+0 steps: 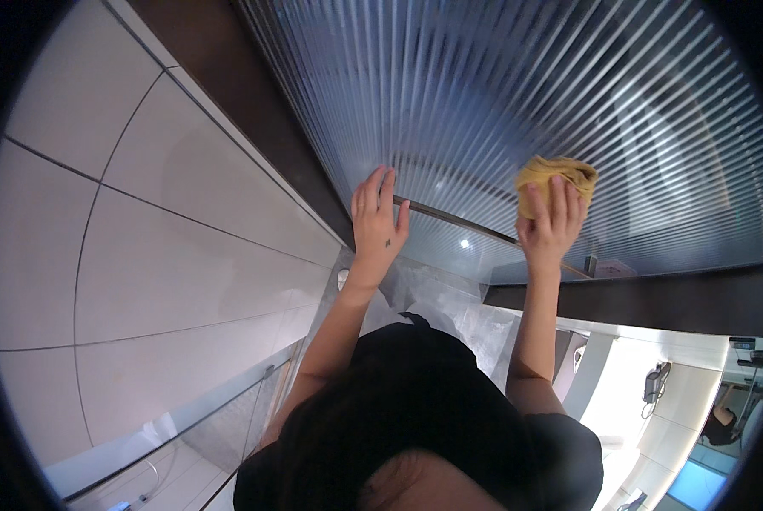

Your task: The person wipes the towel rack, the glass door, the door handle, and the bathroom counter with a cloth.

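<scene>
A ribbed glass panel (458, 115) in a dark frame fills the view in front of me. My right hand (551, 214) presses a folded yellow cloth (557, 169) against the ribbed glass, fingers spread over it. To the left, my left hand (378, 211) rests with its fingers apart on or close to the glass, near the panel's dark left frame, and holds nothing. A dark metal bar (458, 221) runs across the panel between my two hands. The cloth's underside is hidden.
Large pale wall tiles (183, 236) stand on the left. Grey flooring (477, 319) shows below the panel. At the lower right are a lit white counter (618, 377), a dark device with a cord (656, 383) and a mirror (733, 409) with a reflection. Glass (228, 409) stands lower left.
</scene>
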The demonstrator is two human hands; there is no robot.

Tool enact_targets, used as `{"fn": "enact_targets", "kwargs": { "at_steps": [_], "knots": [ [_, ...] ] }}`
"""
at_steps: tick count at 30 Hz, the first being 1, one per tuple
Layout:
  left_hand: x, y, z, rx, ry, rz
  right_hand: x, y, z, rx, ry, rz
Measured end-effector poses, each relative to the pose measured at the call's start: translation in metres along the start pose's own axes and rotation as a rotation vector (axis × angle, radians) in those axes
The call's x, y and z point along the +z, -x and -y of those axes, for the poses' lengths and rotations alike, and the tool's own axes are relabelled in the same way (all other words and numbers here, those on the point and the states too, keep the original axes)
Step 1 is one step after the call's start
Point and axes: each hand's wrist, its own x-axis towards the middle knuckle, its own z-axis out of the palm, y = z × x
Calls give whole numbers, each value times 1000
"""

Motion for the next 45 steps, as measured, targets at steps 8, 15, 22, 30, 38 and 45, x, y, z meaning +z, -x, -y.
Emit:
{"fn": "enact_targets", "kwargs": {
  "at_steps": [8, 15, 22, 30, 38, 45],
  "knots": [
    [24, 42, 5, -240, 225, -34, -26, 25, -19, -25, -632, 419],
    [19, 70, 22, -319, 259, -41, 25, -4, 54, -83, -912, 626],
    [13, 82, 38, -347, 211, -10, 70, -20, 143, -28, -777, 567],
    [1, 55, 21, -245, 198, -24, 89, 4, 189, -144, -402, 445],
    [29, 58, -27, 74, -77, 92, 42, 52, 121, 193, -583, 315],
    [69, 66, -112, 224, -142, 331, -17, 106, 21, 224, -347, 298]
  ]
}}
